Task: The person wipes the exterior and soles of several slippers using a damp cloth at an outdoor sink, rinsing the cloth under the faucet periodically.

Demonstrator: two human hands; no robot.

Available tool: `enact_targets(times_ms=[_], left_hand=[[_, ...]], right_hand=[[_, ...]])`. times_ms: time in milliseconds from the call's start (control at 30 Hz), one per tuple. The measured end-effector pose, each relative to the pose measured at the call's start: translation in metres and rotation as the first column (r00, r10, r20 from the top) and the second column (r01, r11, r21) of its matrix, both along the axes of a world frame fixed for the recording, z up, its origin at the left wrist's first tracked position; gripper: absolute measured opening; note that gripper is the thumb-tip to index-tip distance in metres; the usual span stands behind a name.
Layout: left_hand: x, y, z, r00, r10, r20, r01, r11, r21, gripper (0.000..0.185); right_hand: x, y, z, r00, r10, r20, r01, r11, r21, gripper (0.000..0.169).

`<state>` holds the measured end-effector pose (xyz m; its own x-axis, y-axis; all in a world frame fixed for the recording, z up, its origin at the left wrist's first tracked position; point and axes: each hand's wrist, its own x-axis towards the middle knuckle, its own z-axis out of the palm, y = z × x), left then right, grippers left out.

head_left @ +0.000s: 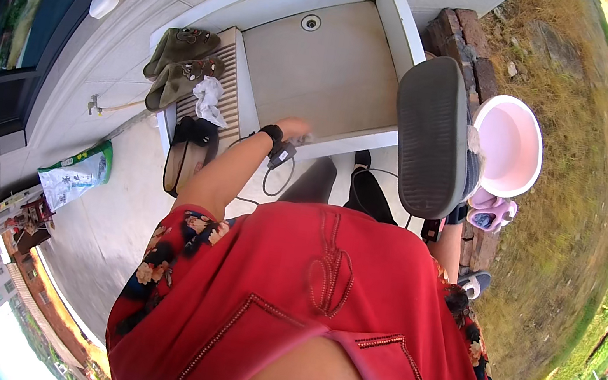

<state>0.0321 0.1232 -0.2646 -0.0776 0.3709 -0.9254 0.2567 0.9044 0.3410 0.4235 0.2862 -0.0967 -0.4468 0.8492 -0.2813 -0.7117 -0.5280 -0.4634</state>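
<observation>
My right hand is hidden behind a slipper (429, 138) with a dark ribbed sole, which it holds up at the right front corner of the sink. The sole faces me, and some pale fluff and blue-grey upper show at its right side. My left hand (293, 127) is over the front rim of the tiled sink (328, 70), blurred. A small greyish patch shows at its fingertips, too smeared to identify. On the ribbed washboard (231, 70) lie olive-green plush slippers (184, 63) and a crumpled white cloth or tissue (210, 99).
A pink basin (508, 147) stands right of the sink by stacked bricks (468, 37). A lilac slipper (490, 212) and a grey one (475, 283) sit there. Black-bowed slippers (184, 163) are at left, near a tap (94, 104) and a printed bag (76, 174). Cables (284, 184) hang from my wrists.
</observation>
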Motion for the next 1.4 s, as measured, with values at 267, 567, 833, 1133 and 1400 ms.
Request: enact_targets(times_ms=[267, 567, 833, 1133, 1400], left_hand=[[0.013, 0.024, 0.022, 0.986, -0.126, 0.112, 0.135, 0.988, -0.077, 0.049], [0.027, 0.054, 0.034, 0.859, 0.428, 0.279, -0.494, 0.837, 0.235, 0.037], [0.003, 0.082, 0.094, 0.387, 0.559, 0.734, -0.865, 0.496, 0.078, 0.035], [0.009, 0.106, 0.137, 0.493, 0.452, 0.743, -0.861, 0.377, 0.343, 0.03], [-0.01, 0.134, 0.151, 0.54, 0.58, 0.61, -0.841, 0.404, 0.36, 0.046]], right_hand=[[0.013, -0.006, -0.01, 0.994, -0.097, -0.059, 0.097, 0.995, -0.017, 0.049], [0.023, -0.016, -0.021, 0.983, -0.149, -0.102, 0.148, 0.989, -0.02, 0.051], [0.016, -0.018, -0.004, 0.961, -0.117, -0.252, 0.119, 0.993, -0.01, 0.052], [0.012, -0.015, -0.007, 0.974, -0.187, -0.129, 0.187, 0.982, -0.014, 0.047], [0.003, -0.014, 0.0, 0.957, -0.211, 0.197, 0.166, 0.961, 0.223, 0.037]])
